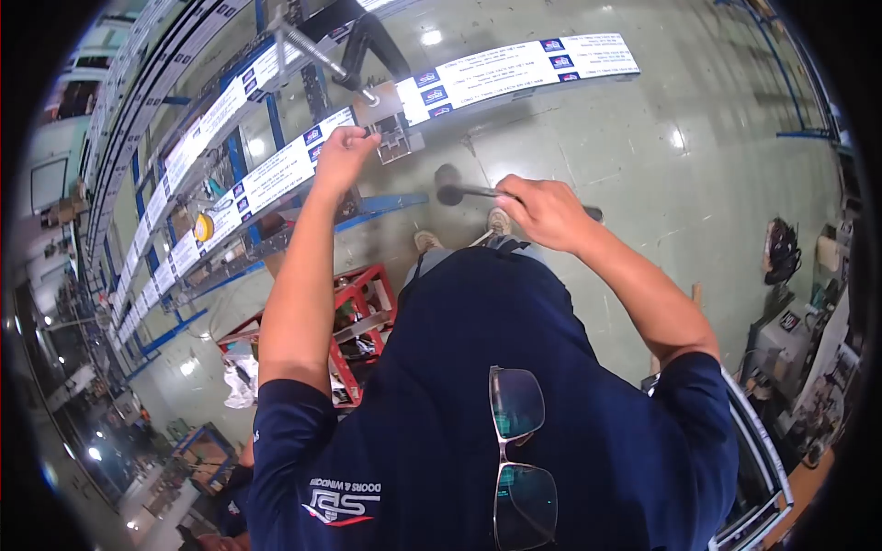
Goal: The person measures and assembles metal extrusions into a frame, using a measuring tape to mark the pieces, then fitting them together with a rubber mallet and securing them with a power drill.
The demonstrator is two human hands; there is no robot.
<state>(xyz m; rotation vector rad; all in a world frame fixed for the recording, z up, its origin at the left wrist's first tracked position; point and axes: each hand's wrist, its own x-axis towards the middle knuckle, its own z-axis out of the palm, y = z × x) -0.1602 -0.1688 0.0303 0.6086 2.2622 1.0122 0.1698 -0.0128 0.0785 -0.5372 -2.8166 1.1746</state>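
Observation:
My right hand is wrapped round the handle of a mallet, whose dark head points left over the floor and looks slightly blurred. My left hand has its fingers pinched at the left edge of a slotted metal piece. That piece lies against the near side of a long profile covered in white printed film. Just above it, a clamp with a threaded screw presses on a flat brownish plate across the profile. The exact grip of the left fingertips is partly hidden.
More film-covered profiles run along blue racks at the left. A yellow tape measure sits on one. Below my left arm stands a red tool rack. A framed glass panel leans at the lower right. Another person is at the lower left.

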